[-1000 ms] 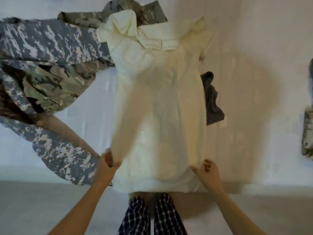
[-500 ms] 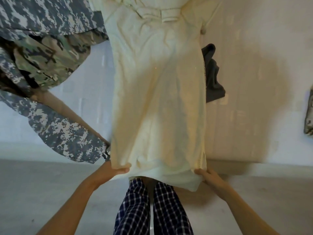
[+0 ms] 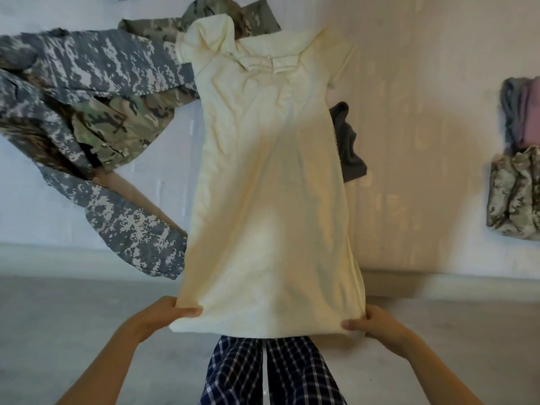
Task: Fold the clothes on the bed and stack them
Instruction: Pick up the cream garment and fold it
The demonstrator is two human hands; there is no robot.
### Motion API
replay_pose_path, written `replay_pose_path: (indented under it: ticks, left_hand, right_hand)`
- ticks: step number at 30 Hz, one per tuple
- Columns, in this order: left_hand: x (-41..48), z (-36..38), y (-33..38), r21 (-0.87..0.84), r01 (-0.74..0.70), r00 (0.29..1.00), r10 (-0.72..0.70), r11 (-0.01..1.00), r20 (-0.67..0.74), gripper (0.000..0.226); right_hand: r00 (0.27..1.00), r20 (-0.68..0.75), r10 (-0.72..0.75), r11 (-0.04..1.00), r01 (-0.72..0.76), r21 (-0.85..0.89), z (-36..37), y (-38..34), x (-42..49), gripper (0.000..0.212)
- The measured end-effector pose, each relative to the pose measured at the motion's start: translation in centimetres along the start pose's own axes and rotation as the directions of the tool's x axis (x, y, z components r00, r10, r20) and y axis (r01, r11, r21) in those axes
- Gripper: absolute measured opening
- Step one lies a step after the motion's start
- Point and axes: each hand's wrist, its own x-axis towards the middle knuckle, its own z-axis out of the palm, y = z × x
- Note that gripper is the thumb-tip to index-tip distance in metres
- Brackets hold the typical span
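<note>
A cream polo shirt (image 3: pixel 271 176) lies lengthwise on the white bed (image 3: pixel 423 141), collar at the far end, hem pulled past the near bed edge. My left hand (image 3: pixel 166 314) pinches the hem's left corner. My right hand (image 3: pixel 371 323) pinches its right corner. The shirt is stretched flat between them, with its sleeves folded in. A grey digital-camouflage jacket (image 3: pixel 96 92) sprawls unfolded to the left, over a green-brown camouflage garment (image 3: pixel 114 124). A dark grey garment (image 3: pixel 349 144) peeks out from under the shirt's right side.
At the right edge of the bed sit a folded camouflage piece (image 3: pixel 514 197) and, behind it, folded grey and pink clothes (image 3: pixel 523 112). My legs in checked trousers (image 3: pixel 271 372) stand against the bed's near edge over a grey floor (image 3: pixel 58 323).
Both hands have pulled the shirt's hem toward me, past the bed edge, and the shirt now lies straighter. The head view dipped and rose again.
</note>
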Motion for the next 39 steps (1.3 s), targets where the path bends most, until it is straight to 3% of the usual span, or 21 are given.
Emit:
replay_pose_path:
  ticks: [2, 5, 7, 11, 13, 16, 20, 23, 25, 28, 31, 35, 36, 37, 38, 39]
  left_hand:
    - [-0.4, 0.8, -1.1, -0.14, -0.013, 1.0, 0.015, 0.99, 0.012, 0.087]
    - [-0.4, 2.0, -2.8, -0.438, -0.009, 0.999, 0.03, 0.899, 0.042, 0.069]
    - [-0.1, 2.9, -3.5, -0.529, -0.007, 0.998, 0.042, 0.849, 0.054, 0.08]
    - [0.0, 5.1, -3.1, -0.456, -0.078, 0.989, 0.125, 0.887, 0.073, 0.074]
    - [0.7, 5.4, -2.6, -0.504, -0.129, 0.973, 0.206, 0.854, 0.101, 0.079]
    - [1.7, 5.8, -0.7, -0.605, -0.169, 0.951, 0.291, 0.778, 0.108, 0.068]
    - [3.4, 7.3, 1.0, -0.544, -0.145, 0.981, 0.191, 0.826, 0.03, 0.07]
    - [3.8, 9.2, 0.4, -0.536, -0.091, 0.995, 0.104, 0.839, -0.005, 0.077]
    - [3.7, 10.2, -0.1, -0.636, -0.065, 0.997, 0.074, 0.769, -0.011, 0.076]
    - [4.2, 11.1, 0.2, -0.802, -0.073, 0.988, 0.154, 0.593, 0.024, 0.061]
    - [5.2, 12.3, 2.4, -0.902, -0.113, 0.971, 0.239, 0.417, -0.012, 0.05]
    - [6.2, 13.1, 7.2, -0.975, -0.073, 0.974, 0.224, 0.211, -0.024, 0.054]
    - [6.2, 12.9, 8.2, -0.98, -0.046, 0.972, 0.237, 0.196, 0.001, 0.049]
    - [6.1, 12.7, 8.9, -0.974, -0.03, 0.965, 0.262, 0.223, 0.03, 0.039]
    - [5.8, 12.3, 9.1, -0.958, -0.028, 0.959, 0.277, 0.286, 0.055, 0.033]
    - [5.4, 11.8, 8.7, -0.93, -0.027, 0.959, 0.27, 0.367, 0.079, 0.032]
  right_hand:
    - [0.999, -0.042, 0.003, 0.999, -0.001, 0.043, 0.0, 0.6, -0.5, 0.054]
    - [0.993, -0.114, 0.029, 0.992, -0.014, 0.129, 0.4, 1.5, -0.9, 0.054]
    - [0.996, -0.079, 0.033, 0.988, -0.02, 0.155, 0.9, 2.0, -1.2, 0.056]
    - [1.0, -0.005, 0.0, 0.974, 0.001, 0.229, 1.5, 2.7, -1.4, 0.064]
    - [0.999, 0.033, -0.011, 0.956, 0.001, 0.294, 1.9, 2.5, -1.4, 0.064]
    - [0.999, 0.035, -0.02, 0.927, 0.006, 0.374, 2.5, 1.7, -2.1, 0.058]
    - [1.0, 0.005, 0.013, 0.923, -0.013, 0.384, 4.4, -0.7, -3.7, 0.057]
    - [1.0, 0.002, -0.017, 0.974, 0.016, 0.225, 5.8, -2.7, -5.7, 0.066]
    - [0.998, 0.025, -0.052, 0.977, 0.045, 0.208, 6.1, -3.7, -7.0, 0.065]
    - [0.988, 0.154, -0.023, 0.869, -0.056, 0.492, 6.7, -5.4, -9.0, 0.054]
    - [0.988, 0.148, -0.051, 0.781, -0.053, 0.622, 6.6, -5.4, -9.0, 0.066]
    - [0.997, 0.064, -0.044, 0.769, -0.007, 0.639, 5.3, -5.6, -9.1, 0.007]
    - [0.995, 0.074, -0.072, 0.714, 0.0, 0.7, 5.4, -5.8, -9.0, 0.017]
    - [0.99, 0.066, -0.126, 0.631, 0.029, 0.775, 5.3, -5.8, -8.7, 0.045]
    - [0.985, 0.044, -0.165, 0.562, 0.058, 0.825, 5.2, -5.9, -8.5, 0.07]
    - [0.981, 0.02, -0.194, 0.507, 0.083, 0.858, 4.9, -5.8, -8.3, 0.081]
